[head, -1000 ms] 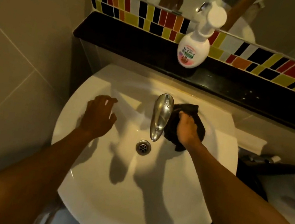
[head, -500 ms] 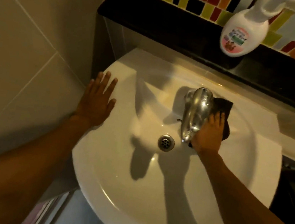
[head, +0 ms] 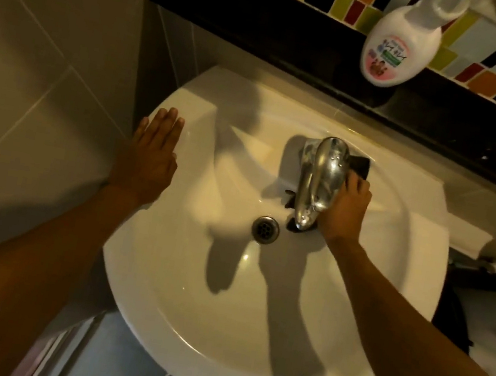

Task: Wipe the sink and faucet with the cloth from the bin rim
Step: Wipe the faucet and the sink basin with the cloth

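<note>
A white round sink fills the middle of the view, with a metal drain at its bottom. A chrome faucet reaches out over the basin from the back rim. My right hand presses a black cloth against the faucet's right side; most of the cloth is hidden under the hand and spout, with bits showing beneath the spout tip. My left hand lies flat, fingers together, on the sink's left rim and holds nothing.
A white pump soap bottle stands on the black ledge behind the sink, under coloured tiles. A beige tiled wall closes in on the left. White and dark fixtures sit at the right edge.
My right hand has slid the cloth forward along the faucet's right side toward the spout tip. My left hand moved outward to the left rim and flattened. The view shifted left and down.
</note>
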